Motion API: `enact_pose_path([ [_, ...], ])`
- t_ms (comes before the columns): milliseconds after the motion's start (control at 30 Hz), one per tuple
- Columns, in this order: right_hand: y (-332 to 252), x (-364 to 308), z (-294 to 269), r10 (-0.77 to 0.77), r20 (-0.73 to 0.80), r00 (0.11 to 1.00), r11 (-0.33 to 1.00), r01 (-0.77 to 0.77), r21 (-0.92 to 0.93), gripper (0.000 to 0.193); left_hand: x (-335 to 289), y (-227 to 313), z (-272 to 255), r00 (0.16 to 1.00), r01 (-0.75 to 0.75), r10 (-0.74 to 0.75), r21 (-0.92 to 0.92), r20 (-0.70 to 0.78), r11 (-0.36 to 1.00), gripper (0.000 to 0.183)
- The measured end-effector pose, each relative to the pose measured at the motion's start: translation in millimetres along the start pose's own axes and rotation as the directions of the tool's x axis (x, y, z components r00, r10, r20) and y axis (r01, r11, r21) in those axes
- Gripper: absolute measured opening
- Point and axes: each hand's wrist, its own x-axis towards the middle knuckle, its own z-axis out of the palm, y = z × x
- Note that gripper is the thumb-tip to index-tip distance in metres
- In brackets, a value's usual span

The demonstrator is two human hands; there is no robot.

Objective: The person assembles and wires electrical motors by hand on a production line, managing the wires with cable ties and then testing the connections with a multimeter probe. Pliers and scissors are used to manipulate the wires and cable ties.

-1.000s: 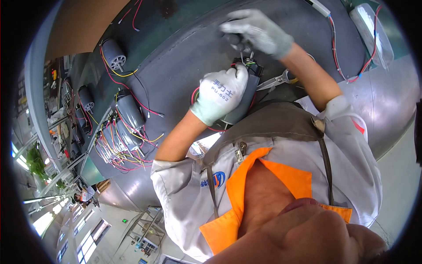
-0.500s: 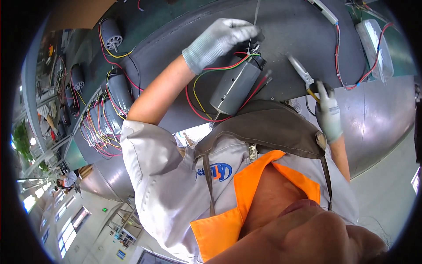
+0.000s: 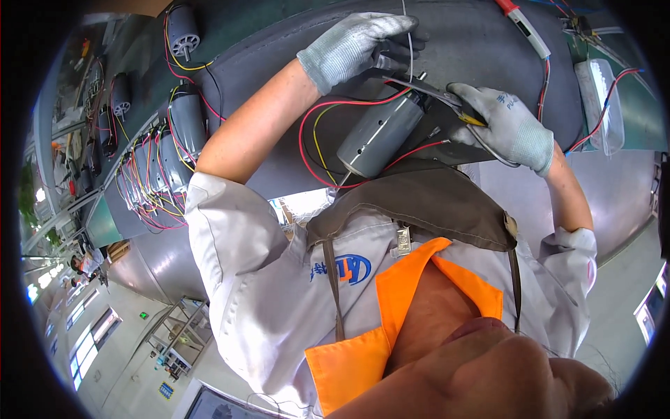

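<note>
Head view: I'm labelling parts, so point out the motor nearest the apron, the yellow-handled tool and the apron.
Motor (image 3: 380, 135), head view: side of its cylindrical body.
Yellow-handled tool (image 3: 447, 96), head view: its metal part.
Apron (image 3: 412, 206), head view: brown cloth front.

My left hand and right hand wear pale grey gloves with ribbed cuffs behind the fingers; the right glove's back bears blue print. Farther behind the fingers: light grey shirt, loose sleeves, orange collar, blue-and-orange emblem. Over the shirt: dark brown apron, two thin straps, small metal tag beside its edge.
</note>
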Motion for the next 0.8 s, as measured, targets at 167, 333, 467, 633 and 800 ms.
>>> enact_pose_path([
  [167, 2, -1, -12, 0.119, 0.193, 0.974, 0.992, -0.125, 0.02, 0.051, -38, 13, -33, 0.913, -0.397, 0.406, 0.327, 0.045, 0.857, 0.027],
  [333, 23, -20, 15, 0.213, -0.241, 0.947, 0.866, -0.297, -0.401, 0.041, -157, 58, -46, 0.85, -0.481, 0.1, 0.685, 0.517, 0.548, 0.049],
  [467, 9, 2, 30, 0.225, 0.288, 0.931, 0.724, -0.358, 0.59, 0.044, -164, -7, -6, 0.859, -0.101, 0.508, 0.994, 0.068, 0.037, 0.078],
  [633, -17, 87, 69, -0.002, 0.118, 0.993, 0.288, -0.113, 0.951, 0.045, -96, -104, 12, 0.631, -0.088, 0.768, 0.974, -0.109, 0.211, 0.068],
  [800, 25, 216, 39, 0.112, -0.056, 0.992, 0.437, 0.002, 0.9, 0.056, 11, -10, -49, 0.311, 0.241, 0.883, 0.928, -0.352, 0.286, 0.061],
])
